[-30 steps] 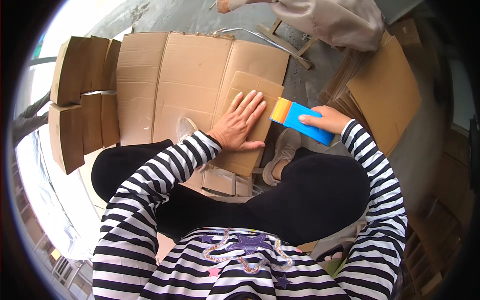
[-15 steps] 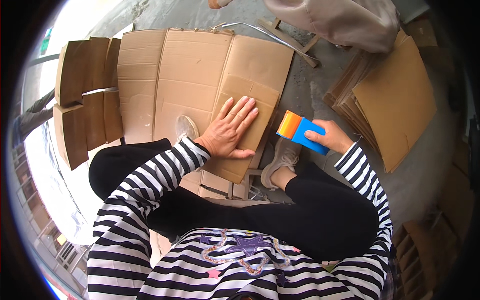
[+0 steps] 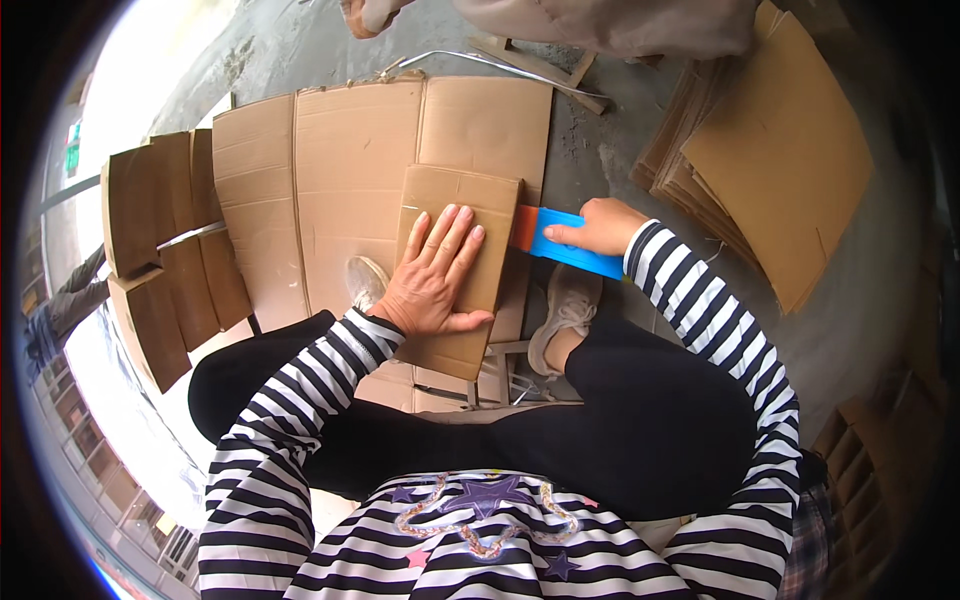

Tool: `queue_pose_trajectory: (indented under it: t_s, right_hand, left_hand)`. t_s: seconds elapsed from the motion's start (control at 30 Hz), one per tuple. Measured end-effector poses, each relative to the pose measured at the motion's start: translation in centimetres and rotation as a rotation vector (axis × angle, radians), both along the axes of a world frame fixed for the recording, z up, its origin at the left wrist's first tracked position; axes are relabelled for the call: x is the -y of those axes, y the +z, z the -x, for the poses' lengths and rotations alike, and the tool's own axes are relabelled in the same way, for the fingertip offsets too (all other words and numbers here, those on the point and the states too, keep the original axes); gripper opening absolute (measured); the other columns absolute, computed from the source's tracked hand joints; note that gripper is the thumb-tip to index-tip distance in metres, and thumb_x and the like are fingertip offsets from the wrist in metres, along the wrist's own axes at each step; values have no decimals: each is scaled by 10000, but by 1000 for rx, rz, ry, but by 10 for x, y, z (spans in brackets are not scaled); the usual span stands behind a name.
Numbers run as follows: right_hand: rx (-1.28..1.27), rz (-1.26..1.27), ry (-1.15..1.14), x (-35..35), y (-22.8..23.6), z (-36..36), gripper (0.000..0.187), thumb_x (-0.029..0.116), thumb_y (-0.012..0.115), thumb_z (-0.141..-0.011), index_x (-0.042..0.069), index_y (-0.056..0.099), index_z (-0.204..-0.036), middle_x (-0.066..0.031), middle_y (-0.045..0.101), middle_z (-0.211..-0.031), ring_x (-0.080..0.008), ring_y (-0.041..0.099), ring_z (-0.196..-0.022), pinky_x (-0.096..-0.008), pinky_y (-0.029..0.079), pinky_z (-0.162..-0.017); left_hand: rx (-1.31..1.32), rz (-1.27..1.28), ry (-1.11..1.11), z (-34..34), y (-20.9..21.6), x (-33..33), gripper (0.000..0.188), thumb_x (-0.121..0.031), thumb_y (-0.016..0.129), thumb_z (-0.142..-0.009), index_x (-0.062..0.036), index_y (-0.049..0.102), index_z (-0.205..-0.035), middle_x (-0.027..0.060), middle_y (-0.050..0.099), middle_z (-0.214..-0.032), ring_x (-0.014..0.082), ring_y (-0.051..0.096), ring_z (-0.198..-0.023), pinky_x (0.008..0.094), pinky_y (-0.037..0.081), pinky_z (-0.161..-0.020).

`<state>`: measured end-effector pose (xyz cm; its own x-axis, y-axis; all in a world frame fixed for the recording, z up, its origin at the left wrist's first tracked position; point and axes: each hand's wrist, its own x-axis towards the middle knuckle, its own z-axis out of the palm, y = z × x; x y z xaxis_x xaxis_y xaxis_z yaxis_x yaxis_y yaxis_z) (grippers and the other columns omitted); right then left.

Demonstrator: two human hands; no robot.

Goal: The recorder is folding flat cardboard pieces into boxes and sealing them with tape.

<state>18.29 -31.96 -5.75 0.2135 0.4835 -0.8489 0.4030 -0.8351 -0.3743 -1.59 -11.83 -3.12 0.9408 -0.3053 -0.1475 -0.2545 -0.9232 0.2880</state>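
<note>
Resting spread on the top of a flat brown cardboard box [image 3: 484,268] in the head view, the left hand [image 3: 437,288] has its four fingers fanned toward the far end and its thumb angled out to the right. The box lies before the person, over the right part of a large creased cardboard sheet [image 3: 355,175]. The right hand [image 3: 598,228] grips a blue tape dispenser [image 3: 578,252], thumb on its upper face; the orange end points left at the box's right side, though contact cannot be told. Below the dispenser is a pale shoe [image 3: 572,305]; a second shoe [image 3: 366,283] lies left of the box. Stacked brown cartons [image 3: 185,280] stand at left, cardboard sheets [image 3: 785,150] at right, and another person's beige clothing [image 3: 615,22] at the top.
</note>
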Motion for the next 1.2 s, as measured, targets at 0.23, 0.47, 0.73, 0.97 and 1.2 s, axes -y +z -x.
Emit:
queue_pose_trajectory:
  t_s: [0.23,0.47,0.73,0.97,1.2]
  right_hand:
    - [178,171,168,-34,-9,17,592,550,532,-806,54,654,-1103,-180,624,-1134,-315,592,-1063,-381,465,-892]
    - [378,-161,-776,8,-68,30,736,576,611,-731,-99,611,-1026,-285,619,-1041,-350,607,-1017,-389,455,-882]
    - [584,-496,-1367,-86,-83,71,712,462,617,-824,-80,370,-1214,-296,538,-1128,-406,548,-1043,-431,417,-889]
    - [734,-448,-1364,-74,-140,69,598,435,621,-833,-54,411,-1105,-231,620,-944,-396,613,-866,-449,471,-740]
    - [744,-599,-1162,-85,-111,30,602,443,603,-858,-43,411,-1157,-261,619,-912,-420,609,-834,-456,476,-697]
  left_hand:
    - [35,-3,2,1,-2,9,959,-675,451,-787,57,303,-1388,241,255,-1462,363,193,-1388,492,79,-1126]
    - [137,130,77,3,-3,-2,917,-557,591,-782,32,265,-1405,265,218,-1463,384,188,-1382,496,107,-1120]
    - [-235,772,1048,-3,-5,-7,749,-355,737,-782,31,366,-1305,267,521,-1198,338,549,-1076,355,456,-884]
    - [-288,1324,1055,7,-17,-10,696,-272,697,-838,-14,343,-1379,167,528,-1268,226,528,-1142,329,439,-936]
    - [-167,1125,943,-34,-31,-41,789,-338,657,-860,33,240,-1418,235,387,-1388,300,392,-1285,370,326,-1046]
